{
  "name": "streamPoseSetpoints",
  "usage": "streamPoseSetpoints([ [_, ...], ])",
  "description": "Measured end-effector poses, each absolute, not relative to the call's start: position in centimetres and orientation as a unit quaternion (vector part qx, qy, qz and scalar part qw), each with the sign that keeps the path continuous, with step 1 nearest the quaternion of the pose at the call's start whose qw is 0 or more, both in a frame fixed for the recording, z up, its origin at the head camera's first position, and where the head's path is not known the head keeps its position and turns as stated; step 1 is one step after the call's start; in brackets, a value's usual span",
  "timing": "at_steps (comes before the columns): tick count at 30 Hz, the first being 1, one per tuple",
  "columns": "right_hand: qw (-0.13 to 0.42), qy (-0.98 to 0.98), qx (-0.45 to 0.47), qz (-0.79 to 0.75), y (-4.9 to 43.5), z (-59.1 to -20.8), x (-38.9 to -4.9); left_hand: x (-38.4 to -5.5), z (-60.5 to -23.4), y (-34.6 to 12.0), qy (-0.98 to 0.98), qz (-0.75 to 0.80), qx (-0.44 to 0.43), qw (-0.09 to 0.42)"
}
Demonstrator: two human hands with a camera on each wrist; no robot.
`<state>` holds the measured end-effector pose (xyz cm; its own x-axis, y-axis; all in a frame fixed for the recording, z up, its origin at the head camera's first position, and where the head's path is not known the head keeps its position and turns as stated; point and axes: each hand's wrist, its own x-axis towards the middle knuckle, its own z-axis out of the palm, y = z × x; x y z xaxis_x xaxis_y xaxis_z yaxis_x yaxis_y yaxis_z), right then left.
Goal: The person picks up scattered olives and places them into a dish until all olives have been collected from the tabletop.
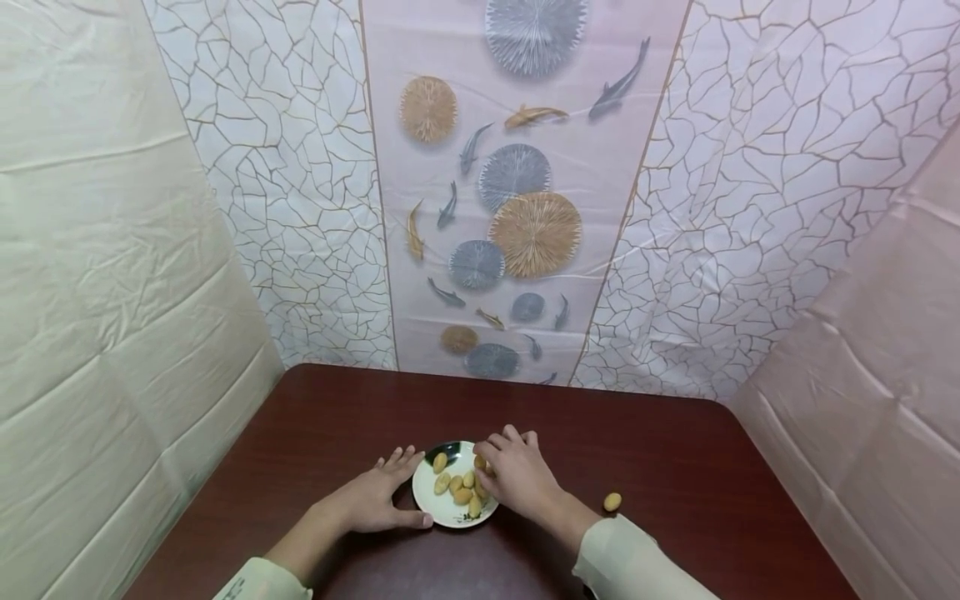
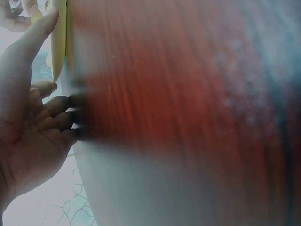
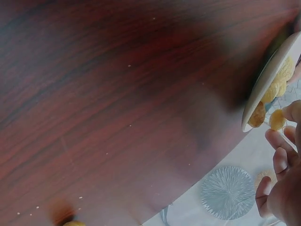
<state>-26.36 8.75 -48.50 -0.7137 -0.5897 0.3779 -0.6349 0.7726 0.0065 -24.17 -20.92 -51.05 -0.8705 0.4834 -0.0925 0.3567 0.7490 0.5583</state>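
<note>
A small white plate (image 1: pixel 430 502) with a dark green patch at its far edge sits on the table, bearing several small yellow-brown oval pieces (image 1: pixel 442 483); I cannot tell their kind. My left hand (image 1: pixel 372 498) lies spread at the plate's left side, thumb and forefinger touching the rim. Over the plate's right side, my right hand (image 1: pixel 520 475) pinches one yellow oval piece (image 3: pixel 277 120) between thumb and fingertip. In the right wrist view that piece is just off the rim, beside the pieces on the plate. The left wrist view shows my left thumb (image 2: pixel 47 23) against the rim.
One more yellow oval piece (image 1: pixel 612 502) lies on the dark red-brown wooden table (image 1: pixel 337 408), right of the plate near my right sleeve (image 1: pixel 630 554). Cream cloth hangs at both sides, and a patterned cloth (image 1: pixel 487 317) stands behind the table's far edge.
</note>
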Motion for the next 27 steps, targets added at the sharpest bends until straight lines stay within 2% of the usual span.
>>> streamPoseSetpoints([
  [7,0.199,-0.921,0.330,0.060,8.95,-48.99,-26.57,-24.21,-50.97,-20.76,0.928,0.273,0.232,0.105],
  [18,0.173,-0.929,0.321,0.070,8.77,-49.12,-26.41,-24.05,-51.02,-20.86,0.926,0.276,0.231,0.114],
  [27,0.187,-0.926,0.320,0.072,9.61,-48.81,-26.02,-23.95,-50.94,-20.87,0.928,0.273,0.228,0.111],
])
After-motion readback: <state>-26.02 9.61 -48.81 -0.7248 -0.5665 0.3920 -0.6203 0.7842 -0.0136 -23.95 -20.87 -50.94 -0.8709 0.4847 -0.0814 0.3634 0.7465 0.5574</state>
